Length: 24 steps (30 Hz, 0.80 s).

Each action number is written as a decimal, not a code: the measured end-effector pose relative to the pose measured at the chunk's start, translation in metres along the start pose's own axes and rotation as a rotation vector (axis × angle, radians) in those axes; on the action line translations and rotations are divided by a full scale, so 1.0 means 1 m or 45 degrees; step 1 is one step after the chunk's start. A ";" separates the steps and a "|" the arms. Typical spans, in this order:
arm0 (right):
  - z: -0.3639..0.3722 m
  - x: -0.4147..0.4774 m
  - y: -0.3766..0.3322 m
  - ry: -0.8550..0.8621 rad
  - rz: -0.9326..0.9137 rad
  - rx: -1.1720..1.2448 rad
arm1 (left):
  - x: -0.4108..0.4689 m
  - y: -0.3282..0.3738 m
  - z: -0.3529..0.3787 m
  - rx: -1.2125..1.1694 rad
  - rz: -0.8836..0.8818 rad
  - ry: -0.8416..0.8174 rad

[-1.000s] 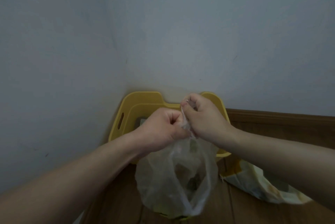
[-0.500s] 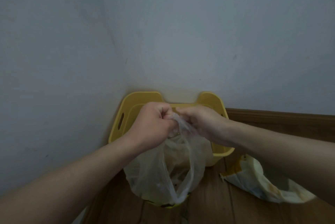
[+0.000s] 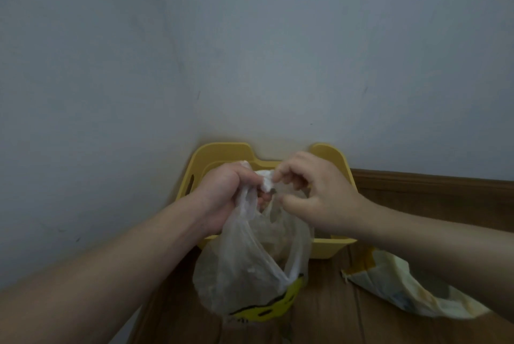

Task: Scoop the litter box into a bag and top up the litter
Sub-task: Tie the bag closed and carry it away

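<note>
A clear plastic bag (image 3: 244,271) with dark clumps inside hangs in front of the yellow litter box (image 3: 222,151), which stands in the wall corner. My left hand (image 3: 225,193) grips the bag's gathered handles in a fist. My right hand (image 3: 311,190) pinches a twisted white end of the bag's top between thumb and fingertips, close to the left hand. The inside of the litter box is mostly hidden behind my hands and the bag. A yellow object with black marks (image 3: 267,307) shows under the bag's bottom.
A pale yellow-and-white litter sack (image 3: 403,288) lies flat on the wooden floor (image 3: 328,321) to the right of the box. Grey walls meet in a corner behind the box. A brown skirting board (image 3: 434,185) runs along the right wall.
My right hand has drawn a little to the right, away from the left, with a twisted end of the bag pinched in it. The bag has sagged lower and spread.
</note>
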State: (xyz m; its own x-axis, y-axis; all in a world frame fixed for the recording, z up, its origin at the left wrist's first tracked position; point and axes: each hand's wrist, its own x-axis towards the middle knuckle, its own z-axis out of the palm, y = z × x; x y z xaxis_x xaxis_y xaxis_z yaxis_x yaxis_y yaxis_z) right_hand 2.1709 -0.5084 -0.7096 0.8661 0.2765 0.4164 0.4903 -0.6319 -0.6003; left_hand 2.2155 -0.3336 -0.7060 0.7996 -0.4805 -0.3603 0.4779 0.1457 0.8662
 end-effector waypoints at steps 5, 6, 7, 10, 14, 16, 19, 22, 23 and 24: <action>0.008 0.008 0.003 0.088 -0.011 -0.111 | -0.001 -0.002 0.000 -0.055 0.144 -0.044; 0.006 0.011 0.004 0.128 -0.029 -0.112 | -0.002 -0.002 0.002 -0.064 0.186 -0.052; 0.005 0.014 0.005 0.157 -0.056 -0.119 | -0.004 -0.001 0.005 -0.082 0.215 -0.042; -0.002 0.020 0.000 0.195 -0.040 -0.047 | -0.006 0.006 0.008 -0.047 0.324 0.086; -0.007 0.034 0.013 0.361 0.288 0.141 | 0.009 0.023 -0.010 0.465 0.642 0.557; -0.011 0.040 0.036 0.433 0.447 0.099 | 0.017 0.030 -0.032 0.639 0.661 0.787; -0.013 0.034 0.077 0.368 0.667 -0.119 | 0.023 0.026 -0.078 0.980 0.552 1.065; -0.005 0.020 0.107 0.273 0.843 -0.220 | 0.028 0.005 -0.110 1.195 0.421 1.179; 0.000 0.016 0.113 0.253 0.879 -0.237 | 0.029 -0.002 -0.114 1.229 0.393 1.191; 0.005 0.015 0.118 0.242 0.906 -0.262 | 0.031 -0.007 -0.116 1.257 0.380 1.200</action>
State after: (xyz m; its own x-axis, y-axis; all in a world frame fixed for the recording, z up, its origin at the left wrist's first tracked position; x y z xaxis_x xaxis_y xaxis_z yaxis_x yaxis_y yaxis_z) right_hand 2.2423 -0.5757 -0.7776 0.9256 -0.3655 0.0984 -0.2238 -0.7381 -0.6365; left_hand 2.2792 -0.2491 -0.7630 0.9535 0.2735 0.1263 0.1129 -0.7132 0.6918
